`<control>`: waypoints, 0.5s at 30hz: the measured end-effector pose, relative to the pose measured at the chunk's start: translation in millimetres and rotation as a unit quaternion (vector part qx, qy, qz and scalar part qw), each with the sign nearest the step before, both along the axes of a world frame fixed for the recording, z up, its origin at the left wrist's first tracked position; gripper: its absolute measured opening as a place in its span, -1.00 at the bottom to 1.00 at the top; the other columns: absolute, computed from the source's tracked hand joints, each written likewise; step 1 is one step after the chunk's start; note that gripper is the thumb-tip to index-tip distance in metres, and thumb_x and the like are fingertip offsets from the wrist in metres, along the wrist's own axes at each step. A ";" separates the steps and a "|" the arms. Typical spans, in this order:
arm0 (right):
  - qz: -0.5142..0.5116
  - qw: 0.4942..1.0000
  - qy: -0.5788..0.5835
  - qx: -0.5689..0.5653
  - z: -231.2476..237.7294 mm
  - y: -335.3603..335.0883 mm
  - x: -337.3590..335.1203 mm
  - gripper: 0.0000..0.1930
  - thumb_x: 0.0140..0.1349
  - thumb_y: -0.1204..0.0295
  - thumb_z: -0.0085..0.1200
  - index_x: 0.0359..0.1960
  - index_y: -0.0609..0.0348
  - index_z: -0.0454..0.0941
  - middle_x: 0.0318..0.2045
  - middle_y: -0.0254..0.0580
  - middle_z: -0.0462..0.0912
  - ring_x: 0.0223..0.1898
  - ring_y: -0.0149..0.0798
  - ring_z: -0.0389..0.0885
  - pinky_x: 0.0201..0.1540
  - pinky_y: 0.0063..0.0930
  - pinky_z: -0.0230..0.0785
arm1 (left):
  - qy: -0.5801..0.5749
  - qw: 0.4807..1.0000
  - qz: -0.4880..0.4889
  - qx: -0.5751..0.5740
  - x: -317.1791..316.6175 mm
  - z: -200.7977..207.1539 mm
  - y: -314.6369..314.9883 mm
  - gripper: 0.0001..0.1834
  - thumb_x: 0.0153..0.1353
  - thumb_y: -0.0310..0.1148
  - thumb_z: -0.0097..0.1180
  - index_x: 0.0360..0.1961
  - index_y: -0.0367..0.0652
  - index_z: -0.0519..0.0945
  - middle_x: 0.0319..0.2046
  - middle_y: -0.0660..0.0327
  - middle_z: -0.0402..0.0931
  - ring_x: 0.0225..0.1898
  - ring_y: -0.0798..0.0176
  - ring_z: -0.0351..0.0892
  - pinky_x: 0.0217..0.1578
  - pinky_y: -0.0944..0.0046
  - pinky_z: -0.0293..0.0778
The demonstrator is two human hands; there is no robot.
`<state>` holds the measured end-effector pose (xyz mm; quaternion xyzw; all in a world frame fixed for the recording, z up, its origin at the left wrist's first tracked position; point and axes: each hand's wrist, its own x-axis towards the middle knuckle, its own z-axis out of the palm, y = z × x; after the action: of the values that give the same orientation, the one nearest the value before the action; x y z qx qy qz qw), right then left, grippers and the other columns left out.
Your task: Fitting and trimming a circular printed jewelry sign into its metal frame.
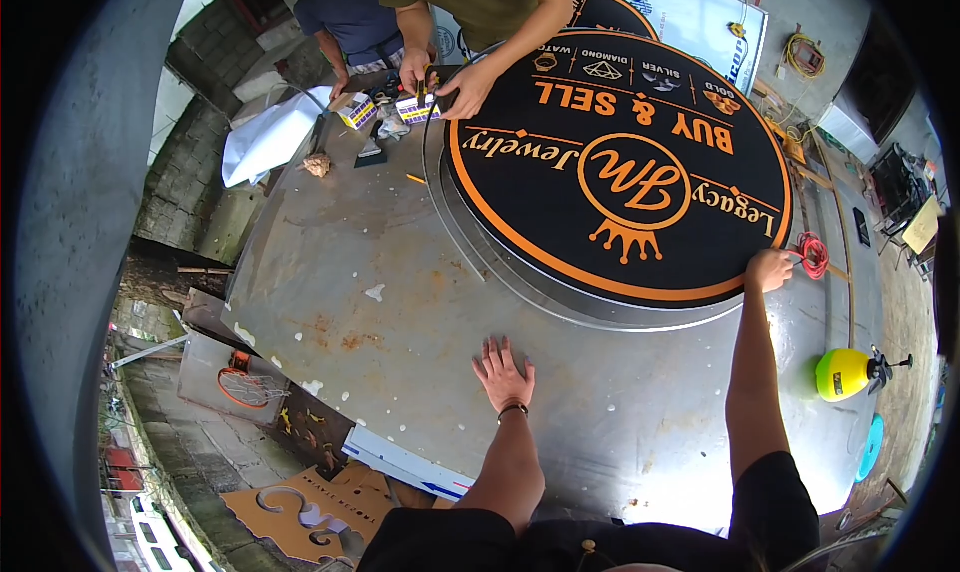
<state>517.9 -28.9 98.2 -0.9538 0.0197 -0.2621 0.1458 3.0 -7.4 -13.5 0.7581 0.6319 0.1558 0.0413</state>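
My left hand [504, 375] lies flat on the grey metal tabletop [420, 282], fingers spread and nothing in it. On the right, my right hand [769, 269] is closed at the near right rim of a large round black sign [540, 202] with an orange border. The rim hides some of its fingers. A coil of red wire [815, 256] lies just beyond them, and a strand reaches toward the fingertips. The sign's lettering faces away from me. A clear and grey curved strip [462, 237] runs along its left side.
Across the table a co-worker's hands [468, 90] hold a dark item by a small box [418, 110]; another person stands beside them. A scraper [371, 152] and crumpled brown lump [317, 165] lie near. A yellow-green spray bottle [843, 374] stands right. Cardboard cut-outs [290, 517] lie below left.
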 end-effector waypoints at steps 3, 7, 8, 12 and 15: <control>0.002 1.000 -0.006 -0.009 -3.3 0.1 3.8 -0.70 0.27 0.33 -0.23 -0.14 0.26 0.47 -0.14 0.02 0.54 -0.06 0.03 0.51 -0.13 -0.18 0.48 | -0.004 1.000 -0.002 0.002 -1.0 -2.7 0.8 -0.31 0.04 -0.05 0.01 0.22 -0.06 0.28 0.26 0.09 0.18 0.32 0.05 0.07 0.31 -0.20 -0.14; 0.006 1.000 0.002 0.000 1.8 1.0 -2.5 -0.70 0.26 0.34 -0.22 -0.13 0.27 0.46 -0.14 0.03 0.53 -0.06 0.03 0.51 -0.12 -0.18 0.48 | 0.004 1.000 -0.001 0.001 -0.6 -0.2 2.9 -0.32 0.05 -0.05 0.00 0.21 -0.07 0.29 0.26 0.09 0.18 0.32 0.05 0.07 0.31 -0.20 -0.15; 0.007 1.000 0.001 -0.001 2.3 1.3 -2.9 -0.69 0.26 0.34 -0.22 -0.13 0.27 0.46 -0.14 0.03 0.54 -0.06 0.03 0.51 -0.12 -0.18 0.48 | 0.004 1.000 -0.002 -0.001 -0.4 0.3 3.0 -0.32 0.05 -0.05 0.00 0.21 -0.07 0.29 0.26 0.09 0.18 0.32 0.06 0.06 0.31 -0.20 -0.15; 0.006 1.000 0.002 0.006 2.1 3.0 -2.9 -0.70 0.26 0.35 -0.23 -0.13 0.27 0.46 -0.14 0.03 0.54 -0.07 0.03 0.51 -0.12 -0.18 0.48 | 0.008 1.000 0.000 -0.002 -1.5 -1.4 3.7 -0.33 0.06 -0.04 -0.01 0.21 -0.07 0.29 0.26 0.09 0.17 0.33 0.06 0.06 0.32 -0.20 -0.16; 0.004 1.000 -0.002 -0.001 -0.5 2.4 -0.4 -0.70 0.27 0.32 -0.23 -0.14 0.26 0.47 -0.15 0.02 0.54 -0.07 0.02 0.51 -0.13 -0.18 0.49 | 0.009 1.000 -0.001 0.000 -1.0 -1.2 2.7 -0.32 0.05 -0.04 -0.01 0.21 -0.06 0.29 0.27 0.10 0.17 0.33 0.06 0.05 0.32 -0.20 -0.16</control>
<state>517.5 -26.5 97.6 -0.9535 0.0155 -0.2634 0.1456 2.0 -4.7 -14.7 0.7600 0.6316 0.1492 0.0357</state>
